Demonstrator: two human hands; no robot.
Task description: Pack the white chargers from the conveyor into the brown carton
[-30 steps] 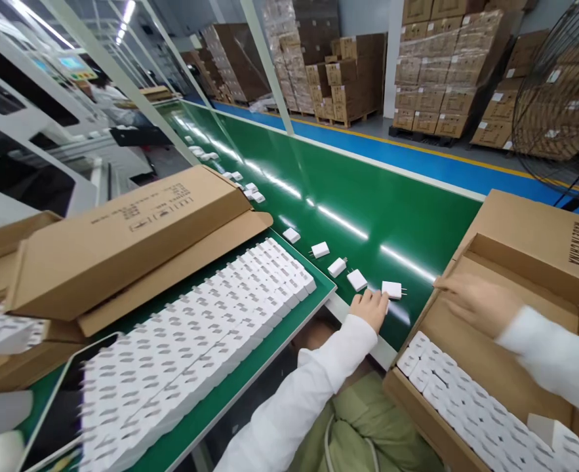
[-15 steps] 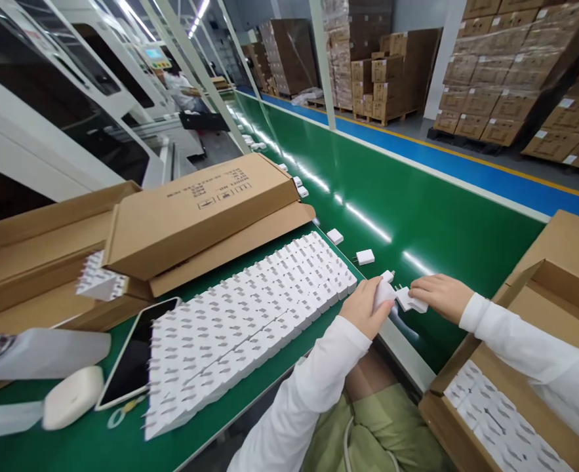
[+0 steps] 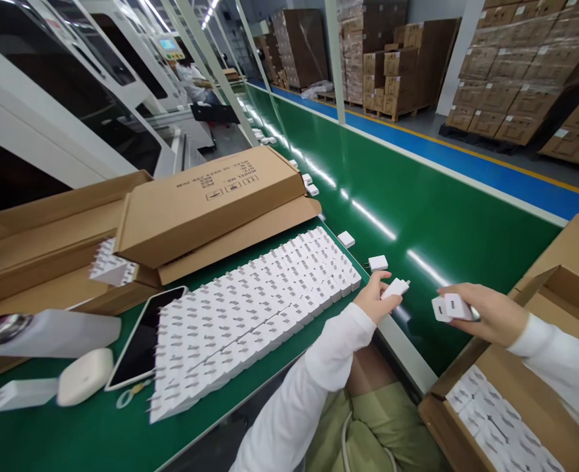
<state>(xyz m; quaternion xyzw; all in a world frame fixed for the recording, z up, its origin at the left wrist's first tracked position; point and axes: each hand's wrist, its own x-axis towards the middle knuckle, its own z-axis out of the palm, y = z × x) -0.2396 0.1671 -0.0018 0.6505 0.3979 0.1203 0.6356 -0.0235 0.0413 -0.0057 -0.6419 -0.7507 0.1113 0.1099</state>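
White plug-in chargers are all around my hands. My left hand [image 3: 374,298] is closed on a white charger [image 3: 395,288] at the near edge of the green belt [image 3: 466,242], its prongs pointing away to the right. My right hand [image 3: 493,311] grips two white chargers [image 3: 450,307] side by side, their port ends turned toward me, above the belt near the open carton. Just beyond my left hand a loose charger [image 3: 378,263] lies on the belt. To the left stands a block of chargers [image 3: 250,321] packed in rows, prongs up.
An open carton [image 3: 431,400] with chargers [image 3: 500,419] in it stands at the right. On the left are a long cardboard box [image 3: 210,203], a tablet [image 3: 141,337], a bottle [image 3: 63,333] and a cream case [image 3: 85,377]. Stacked cartons [image 3: 525,65] stand across the aisle.
My right hand has moved right, away from my left hand, carrying two chargers off the belt. My left hand still holds a charger. The view has shifted slightly.
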